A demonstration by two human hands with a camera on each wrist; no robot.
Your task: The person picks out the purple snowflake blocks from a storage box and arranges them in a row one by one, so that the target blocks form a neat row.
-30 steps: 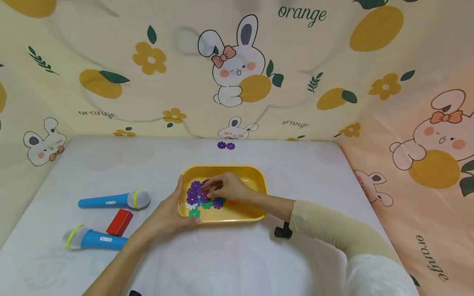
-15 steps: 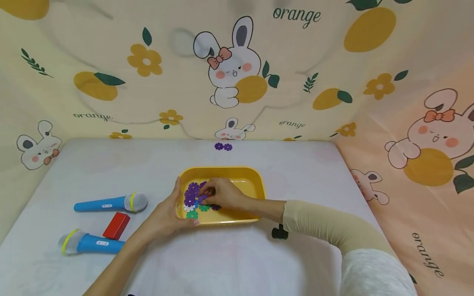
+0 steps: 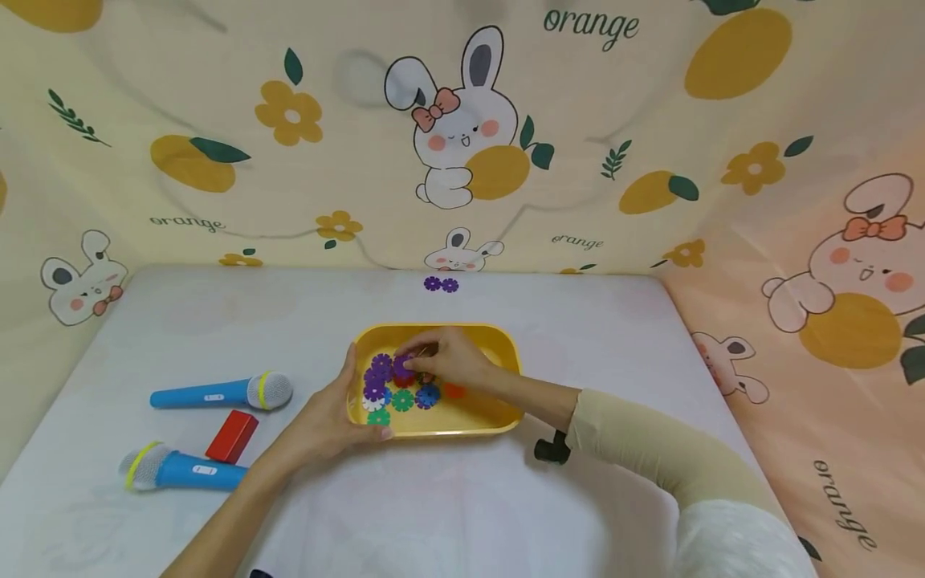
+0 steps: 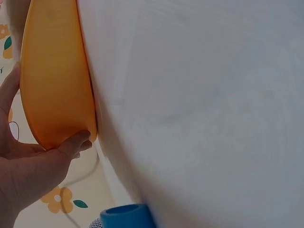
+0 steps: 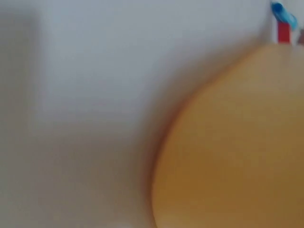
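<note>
My left hand point(image 3: 325, 424) grips the left end of a yellow plastic tray point(image 3: 486, 416), thumb at the near edge and fingers at the far side. In the left wrist view, the same hand point(image 4: 35, 166) holds the tray's outer wall point(image 4: 59, 80). Over the tray's left half, my right hand point(image 3: 458, 361) pinches a purple snowflake disc point(image 3: 402, 368) between thumb and fingers. Beneath lie several more discs: purple point(image 3: 376, 379), green point(image 3: 402, 400), blue point(image 3: 428, 396), white point(image 3: 372, 405) and red. An orange piece point(image 3: 454, 391) is partly under the wrist. My right hand is outside the right wrist view.
Two joined purple discs point(image 3: 441, 284) lie near the table's back edge. On the left are two blue toy microphones point(image 3: 209, 395) point(image 3: 195, 470) and a red block point(image 3: 232, 436). A small black object point(image 3: 552, 449) is beneath my right forearm. Printed cloth surrounds the table.
My right hand dips among the discs, then rises slightly with a purple disc, uncovering the blue and red ones. My left hand keeps its hold on the tray.
</note>
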